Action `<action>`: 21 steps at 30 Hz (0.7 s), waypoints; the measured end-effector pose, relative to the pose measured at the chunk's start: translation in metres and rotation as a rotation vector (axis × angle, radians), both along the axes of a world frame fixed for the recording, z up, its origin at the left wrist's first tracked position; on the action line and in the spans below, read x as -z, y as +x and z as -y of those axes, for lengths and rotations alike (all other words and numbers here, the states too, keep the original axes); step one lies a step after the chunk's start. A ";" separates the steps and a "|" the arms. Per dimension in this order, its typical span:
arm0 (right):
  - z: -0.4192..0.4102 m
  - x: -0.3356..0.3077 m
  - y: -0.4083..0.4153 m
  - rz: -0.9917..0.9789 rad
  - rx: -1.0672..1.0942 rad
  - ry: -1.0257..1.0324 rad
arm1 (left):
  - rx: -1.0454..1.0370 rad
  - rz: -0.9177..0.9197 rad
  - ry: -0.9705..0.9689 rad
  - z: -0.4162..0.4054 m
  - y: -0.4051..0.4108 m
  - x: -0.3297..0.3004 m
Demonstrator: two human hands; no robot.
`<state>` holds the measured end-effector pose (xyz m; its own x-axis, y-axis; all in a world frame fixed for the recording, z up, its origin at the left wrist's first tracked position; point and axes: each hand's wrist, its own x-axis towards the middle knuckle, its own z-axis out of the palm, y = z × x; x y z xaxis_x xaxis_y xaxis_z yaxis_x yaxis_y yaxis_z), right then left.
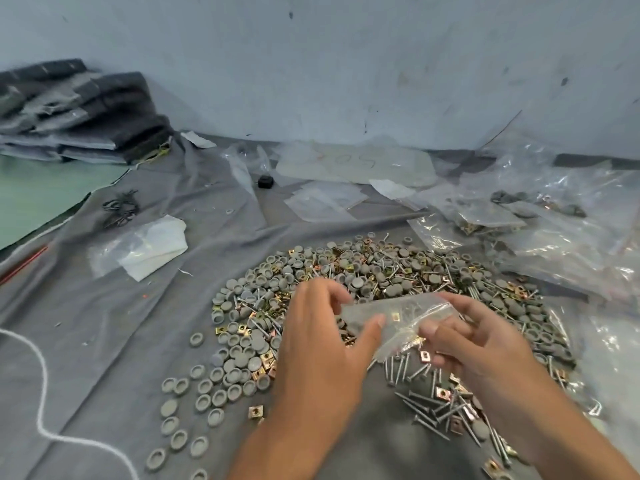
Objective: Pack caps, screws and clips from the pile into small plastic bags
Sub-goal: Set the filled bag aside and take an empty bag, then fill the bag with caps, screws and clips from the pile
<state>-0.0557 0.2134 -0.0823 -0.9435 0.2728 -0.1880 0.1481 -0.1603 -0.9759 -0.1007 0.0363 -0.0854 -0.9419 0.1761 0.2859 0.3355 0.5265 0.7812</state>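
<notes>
Holding a small plastic bag [398, 315] above the pile [381, 306], left hand [323, 344] pinching one edge, right hand [474, 344] gripping the other with a clip between fingers. Judged: keep the mouth spread and tilted up so parts drop in cleanly. Grey cloth [104, 341] covers the surface; loose bags [571, 216] far right; scuffed pale wall [346, 64] behind.

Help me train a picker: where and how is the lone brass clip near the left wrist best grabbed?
Pinch the brass clip by two opposite outer edges, coming straight down. It lies flat on the grey cloth, clear of the caps, so its thin sides are the only purchase.
</notes>
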 end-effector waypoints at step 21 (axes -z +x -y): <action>-0.006 -0.002 0.016 -0.034 -0.198 0.328 | 0.185 -0.026 0.054 0.005 -0.003 -0.004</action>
